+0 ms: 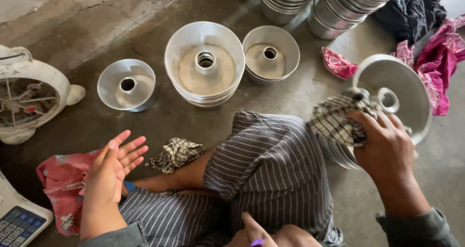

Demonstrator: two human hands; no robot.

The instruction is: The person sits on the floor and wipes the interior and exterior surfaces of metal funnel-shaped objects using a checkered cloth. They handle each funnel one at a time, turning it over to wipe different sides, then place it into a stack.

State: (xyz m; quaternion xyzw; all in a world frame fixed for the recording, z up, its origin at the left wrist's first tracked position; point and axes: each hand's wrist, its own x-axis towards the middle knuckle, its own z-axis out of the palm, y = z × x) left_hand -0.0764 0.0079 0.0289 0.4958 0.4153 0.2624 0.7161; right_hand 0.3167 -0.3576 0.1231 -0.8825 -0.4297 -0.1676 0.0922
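Note:
My right hand (387, 147) is shut on a black-and-white checked cloth (336, 121) and presses it against the rim of a tilted aluminium ring mould (407, 89). That mould rests on a short stack of similar moulds (339, 157) beside my striped-trousered knee (271, 164). My left hand (114, 172) hovers open, fingers spread, holding nothing, above a pink cloth (60, 184). A second checked cloth (177, 152) lies on the floor next to it.
On the concrete floor stand a small ring mould (127, 84), a stack of large ones (206, 65) and a medium one (270, 53). Taller mould stacks (339, 5) stand at the back, with pink and black cloths (443, 58) to the right. A white fan (26, 99) and a keypad device (17, 223) sit at left. Another hand (256, 235) shows at the bottom edge.

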